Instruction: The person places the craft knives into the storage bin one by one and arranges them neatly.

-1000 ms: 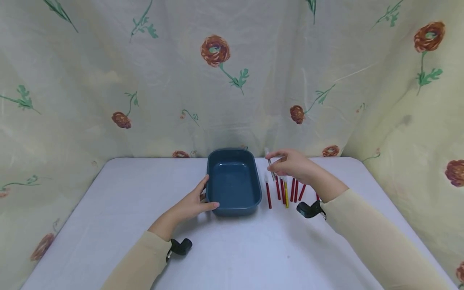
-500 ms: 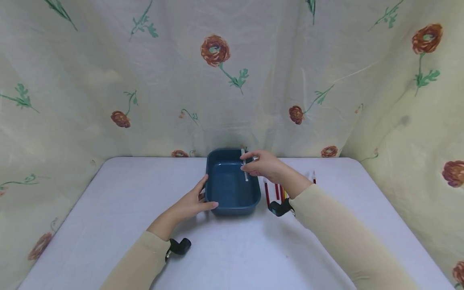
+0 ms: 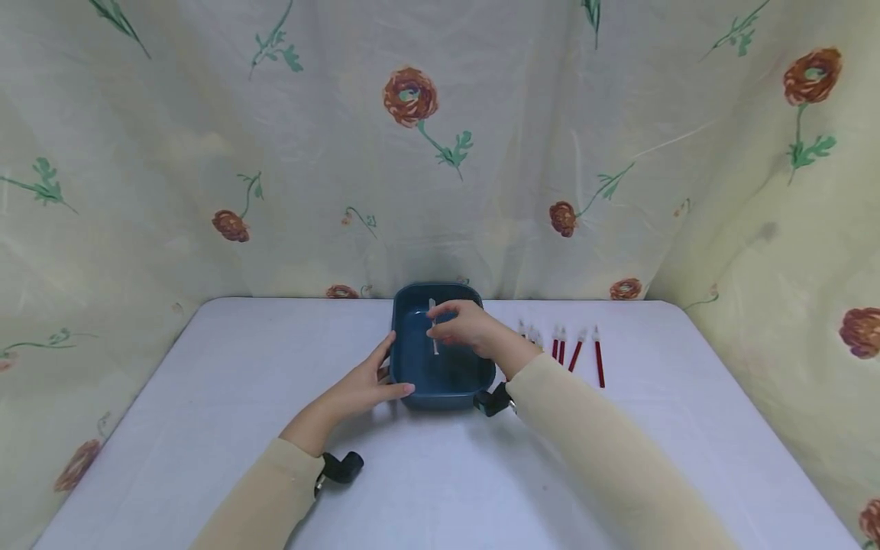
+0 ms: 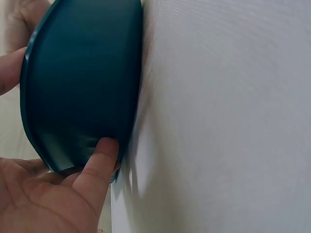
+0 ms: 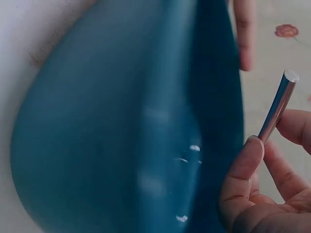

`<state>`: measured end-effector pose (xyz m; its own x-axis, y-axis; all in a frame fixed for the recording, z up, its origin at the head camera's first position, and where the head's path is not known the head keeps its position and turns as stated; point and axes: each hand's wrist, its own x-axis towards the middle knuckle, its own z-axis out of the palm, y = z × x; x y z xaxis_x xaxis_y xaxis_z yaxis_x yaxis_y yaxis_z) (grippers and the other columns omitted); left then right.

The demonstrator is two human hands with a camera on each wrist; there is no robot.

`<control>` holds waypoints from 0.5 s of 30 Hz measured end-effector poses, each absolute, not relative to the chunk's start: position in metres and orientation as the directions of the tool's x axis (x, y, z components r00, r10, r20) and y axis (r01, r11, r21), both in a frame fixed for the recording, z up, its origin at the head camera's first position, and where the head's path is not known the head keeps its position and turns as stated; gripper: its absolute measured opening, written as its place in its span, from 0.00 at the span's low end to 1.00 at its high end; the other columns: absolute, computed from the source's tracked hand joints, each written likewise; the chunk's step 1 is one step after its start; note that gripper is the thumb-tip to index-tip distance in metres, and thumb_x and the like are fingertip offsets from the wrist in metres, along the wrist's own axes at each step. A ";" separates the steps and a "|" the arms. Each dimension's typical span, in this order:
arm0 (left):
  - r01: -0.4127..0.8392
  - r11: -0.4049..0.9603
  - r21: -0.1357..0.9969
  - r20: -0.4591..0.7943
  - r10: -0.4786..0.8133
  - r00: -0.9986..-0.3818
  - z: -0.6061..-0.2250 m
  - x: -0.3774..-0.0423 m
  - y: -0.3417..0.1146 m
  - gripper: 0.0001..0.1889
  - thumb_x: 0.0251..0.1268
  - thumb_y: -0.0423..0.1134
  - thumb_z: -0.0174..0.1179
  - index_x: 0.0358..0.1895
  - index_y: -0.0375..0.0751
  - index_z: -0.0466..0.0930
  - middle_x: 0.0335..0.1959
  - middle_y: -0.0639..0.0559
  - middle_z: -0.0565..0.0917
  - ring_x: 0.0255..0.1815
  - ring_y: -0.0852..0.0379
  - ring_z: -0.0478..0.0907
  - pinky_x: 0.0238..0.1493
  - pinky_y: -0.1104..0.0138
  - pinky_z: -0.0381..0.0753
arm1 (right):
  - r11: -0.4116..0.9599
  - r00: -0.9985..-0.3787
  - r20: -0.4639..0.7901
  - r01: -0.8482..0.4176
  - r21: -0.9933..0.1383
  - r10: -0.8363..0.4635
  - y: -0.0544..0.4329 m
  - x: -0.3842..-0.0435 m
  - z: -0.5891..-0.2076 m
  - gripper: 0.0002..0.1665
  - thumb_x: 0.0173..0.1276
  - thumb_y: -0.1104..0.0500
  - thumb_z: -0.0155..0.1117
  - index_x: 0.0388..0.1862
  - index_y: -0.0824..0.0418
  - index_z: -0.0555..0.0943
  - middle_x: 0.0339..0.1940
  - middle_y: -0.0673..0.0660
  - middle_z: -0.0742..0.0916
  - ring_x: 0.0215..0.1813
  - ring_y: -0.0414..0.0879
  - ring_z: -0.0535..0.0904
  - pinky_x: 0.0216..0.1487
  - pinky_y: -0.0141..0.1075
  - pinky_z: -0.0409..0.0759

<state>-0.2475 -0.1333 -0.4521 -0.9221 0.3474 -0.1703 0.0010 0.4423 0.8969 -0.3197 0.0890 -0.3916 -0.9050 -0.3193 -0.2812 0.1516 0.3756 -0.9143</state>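
Note:
A deep blue rectangular plastic tub stands on the white table. My left hand grips its near left side. In the left wrist view the fingers lie along the tub's outer wall and the thumb reaches its rim. Over the tub's inside, my right hand pinches a slim silver pen between thumb and fingers. The right wrist view shows the pen's shiny barrel with a flat end, above the rim. Several red pens with clear caps lie right of the tub, partly hidden by my right forearm.
The white table reaches back to a hanging flowered cloth, which also covers both sides. A small black wrist camera sits on my left wrist, and another on my right, close to the tub's near right corner.
My right hand has carried the silver pen leftward from the red pens, across the tub's right rim, to above its inside. My left hand has stayed on the tub.

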 end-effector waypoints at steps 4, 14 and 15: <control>0.006 0.437 0.900 -0.166 0.355 -0.920 -0.451 -0.246 -0.132 0.55 0.65 0.50 0.69 0.83 0.55 0.35 0.82 0.42 0.45 0.78 0.37 0.55 0.71 0.44 0.62 | 0.385 -0.907 -0.290 0.161 -0.909 -0.304 0.083 -0.322 -0.403 0.24 0.66 0.65 0.69 0.61 0.63 0.80 0.57 0.63 0.83 0.52 0.54 0.83 0.61 0.46 0.79; -0.001 0.427 0.904 -0.172 0.361 -0.916 -0.449 -0.245 -0.132 0.53 0.67 0.47 0.67 0.82 0.55 0.34 0.82 0.42 0.45 0.78 0.39 0.53 0.72 0.46 0.61 | 0.428 -0.902 -0.325 0.183 -0.885 -0.285 0.072 -0.327 -0.424 0.25 0.65 0.66 0.70 0.62 0.62 0.81 0.57 0.61 0.82 0.42 0.48 0.82 0.47 0.35 0.82; -0.001 0.428 0.904 -0.173 0.362 -0.916 -0.449 -0.245 -0.133 0.53 0.67 0.47 0.67 0.82 0.55 0.34 0.82 0.42 0.45 0.78 0.39 0.54 0.72 0.46 0.61 | 0.425 -0.901 -0.324 0.183 -0.886 -0.288 0.071 -0.327 -0.425 0.25 0.65 0.66 0.70 0.62 0.63 0.81 0.58 0.62 0.82 0.42 0.47 0.82 0.47 0.35 0.82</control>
<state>-0.2449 -0.1327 -0.4490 -0.9161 0.3617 -0.1728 -0.0013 0.4283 0.9036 -0.3272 0.0706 -0.4254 -0.9011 -0.2882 -0.3241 0.1828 0.4253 -0.8864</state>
